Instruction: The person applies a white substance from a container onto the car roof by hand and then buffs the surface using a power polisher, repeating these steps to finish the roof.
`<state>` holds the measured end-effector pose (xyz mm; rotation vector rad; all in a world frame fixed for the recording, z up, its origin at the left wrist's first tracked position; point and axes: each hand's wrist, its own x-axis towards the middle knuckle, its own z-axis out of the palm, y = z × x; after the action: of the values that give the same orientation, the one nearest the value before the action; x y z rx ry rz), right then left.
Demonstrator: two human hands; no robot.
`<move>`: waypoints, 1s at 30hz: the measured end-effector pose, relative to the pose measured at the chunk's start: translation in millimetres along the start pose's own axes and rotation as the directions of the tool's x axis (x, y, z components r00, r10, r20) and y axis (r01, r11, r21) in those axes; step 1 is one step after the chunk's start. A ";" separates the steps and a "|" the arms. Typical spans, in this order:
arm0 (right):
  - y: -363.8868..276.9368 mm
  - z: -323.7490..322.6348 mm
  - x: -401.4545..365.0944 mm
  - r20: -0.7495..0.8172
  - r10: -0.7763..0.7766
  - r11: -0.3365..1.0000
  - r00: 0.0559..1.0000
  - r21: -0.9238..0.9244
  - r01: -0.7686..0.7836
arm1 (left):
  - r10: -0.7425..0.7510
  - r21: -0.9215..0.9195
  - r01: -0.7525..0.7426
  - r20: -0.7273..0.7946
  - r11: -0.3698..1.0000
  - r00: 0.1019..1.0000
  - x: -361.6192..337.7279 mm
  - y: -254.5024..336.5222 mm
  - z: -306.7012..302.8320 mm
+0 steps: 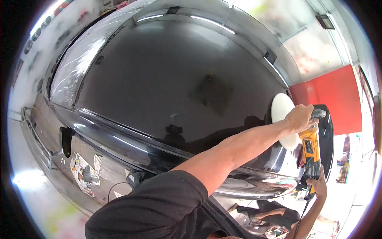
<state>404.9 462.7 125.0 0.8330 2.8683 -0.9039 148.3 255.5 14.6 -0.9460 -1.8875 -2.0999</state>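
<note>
A yellow and black polisher (310,145) with a round white pad (283,113) is at the right of the head view. The pad rests against the glossy black car panel (159,87), near its right end. My left hand (299,118) is wrapped round the black front handle beside the pad, with my arm stretched across the panel. My right hand (318,186) grips the black rear end of the polisher, lower down; its fingers are partly hidden. A dark cord hangs from the tool's rear end.
Clear plastic sheeting (75,63) covers the car's far left part. A black side mirror (66,141) sticks out at the left, near newspaper sheets (85,175) below. A red panel (338,99) stands behind the polisher. A metal frame (38,137) is at the far left.
</note>
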 end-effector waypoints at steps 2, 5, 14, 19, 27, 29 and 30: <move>-36.2 5.8 17.3 0.044 0.005 1.000 0.999 -0.009 -0.005 | -0.002 0.027 0.004 -0.065 1.000 0.998 12.9 -8.0 -32.4; -115.3 36.0 50.7 0.106 -0.060 0.998 0.993 -0.010 0.061 | -0.002 0.006 0.004 -0.188 1.000 0.982 33.0 -23.8 -103.1; -338.0 136.2 172.4 0.263 -0.407 0.895 0.875 -0.074 0.439 | 0.055 0.268 0.114 -0.549 0.957 0.834 62.8 -63.0 -365.1; -476.9 221.6 152.4 0.379 -0.436 0.823 0.816 -0.199 0.532 | 0.133 0.252 0.072 -0.707 0.965 0.695 59.4 -88.2 -481.5; -563.5 281.6 184.1 0.320 -0.553 0.705 0.769 -0.312 0.637 | 0.320 0.427 0.095 -0.790 0.900 0.523 73.9 -123.9 -596.3; -578.8 290.4 181.5 0.320 -0.586 0.642 0.745 -0.379 0.667 | 0.354 0.471 0.115 -0.782 0.875 0.512 70.2 -118.6 -609.4; -586.5 293.0 180.3 0.329 -0.597 0.623 0.732 -0.384 0.681 | 0.422 0.544 0.167 -0.779 0.822 0.464 80.4 -127.5 -621.1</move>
<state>-80.6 -12.1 158.8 -0.3508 3.0155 -0.1775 -192.7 -281.3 -48.8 0.1860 -1.5337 -1.2865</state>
